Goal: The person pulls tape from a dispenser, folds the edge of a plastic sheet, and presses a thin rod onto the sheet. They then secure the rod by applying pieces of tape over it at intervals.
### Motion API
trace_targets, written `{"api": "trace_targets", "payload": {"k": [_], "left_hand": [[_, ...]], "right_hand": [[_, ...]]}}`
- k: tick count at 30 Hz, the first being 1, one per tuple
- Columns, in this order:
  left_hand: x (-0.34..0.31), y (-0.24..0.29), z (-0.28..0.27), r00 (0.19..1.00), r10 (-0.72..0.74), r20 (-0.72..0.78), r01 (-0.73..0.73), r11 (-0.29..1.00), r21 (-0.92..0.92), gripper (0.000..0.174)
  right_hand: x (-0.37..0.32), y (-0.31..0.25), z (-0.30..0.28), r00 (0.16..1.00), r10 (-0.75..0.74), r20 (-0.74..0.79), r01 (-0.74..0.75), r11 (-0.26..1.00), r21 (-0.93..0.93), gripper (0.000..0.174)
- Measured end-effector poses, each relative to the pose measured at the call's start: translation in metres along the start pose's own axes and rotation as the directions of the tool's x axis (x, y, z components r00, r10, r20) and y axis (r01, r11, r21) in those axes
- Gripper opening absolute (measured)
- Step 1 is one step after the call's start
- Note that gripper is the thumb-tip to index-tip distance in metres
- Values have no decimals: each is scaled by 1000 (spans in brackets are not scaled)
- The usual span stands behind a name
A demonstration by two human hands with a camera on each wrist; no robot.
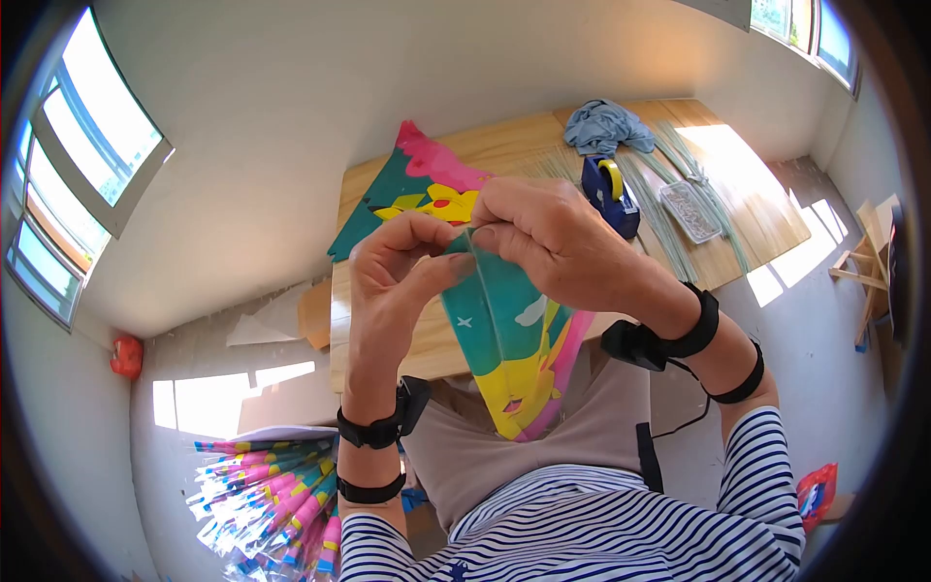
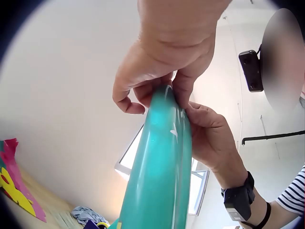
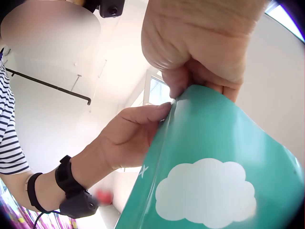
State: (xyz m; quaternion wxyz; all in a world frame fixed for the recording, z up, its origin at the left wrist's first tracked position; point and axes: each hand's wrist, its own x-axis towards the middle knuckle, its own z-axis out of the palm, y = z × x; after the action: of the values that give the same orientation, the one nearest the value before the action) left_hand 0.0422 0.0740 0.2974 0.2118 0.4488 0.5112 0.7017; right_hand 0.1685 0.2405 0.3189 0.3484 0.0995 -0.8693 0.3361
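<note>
A printed plastic kite [image 1: 509,325], teal above with yellow and pink below, hangs point-down in front of the person's lap. The left hand [image 1: 402,276] pinches its top end between thumb and fingers. Right beside it, the right hand [image 1: 558,233] pinches the same end, the two thumbs almost meeting. In the right wrist view a white cloud print [image 3: 205,193] shows on the teal sheet, and a lengthwise seam runs down from the fingers. The left wrist view shows the sheet bulging below the pinched tip. What lies between the fingertips is hidden.
On the wooden table [image 1: 378,335] lies another printed sheet [image 1: 364,225]. A blue tape dispenser [image 1: 611,209], bundles of thin rods [image 1: 655,218], a clear tray [image 1: 690,213] and a blue cloth [image 1: 606,126] sit right. Packed rolled kites [image 1: 281,495] lie at lower left.
</note>
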Motion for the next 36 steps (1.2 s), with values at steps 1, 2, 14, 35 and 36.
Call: {"api": "trace_targets", "payload": {"k": [1, 2, 14, 35, 36], "left_hand": [[-1, -2, 3, 1000, 10, -9, -10, 999, 41, 13], [-2, -2, 3, 1000, 20, -16, -19, 996, 83, 11], [1, -8, -1, 883, 462, -81, -414, 849, 330, 19], [-2, -10, 7, 980, 178, -92, -168, 980, 106, 15], [-2, -9, 7, 983, 155, -98, -147, 986, 80, 15]], "right_hand": [[0, 0, 1, 1000, -6, -1, 6, 1000, -3, 8], [0, -1, 3, 1000, -12, -4, 12, 1000, -7, 8], [0, -1, 3, 1000, 16, -11, -16, 1000, 5, 8], [-3, -1, 5, 999, -53, 9, 54, 997, -59, 6], [-3, -1, 5, 998, -60, 8, 61, 996, -59, 6]]}}
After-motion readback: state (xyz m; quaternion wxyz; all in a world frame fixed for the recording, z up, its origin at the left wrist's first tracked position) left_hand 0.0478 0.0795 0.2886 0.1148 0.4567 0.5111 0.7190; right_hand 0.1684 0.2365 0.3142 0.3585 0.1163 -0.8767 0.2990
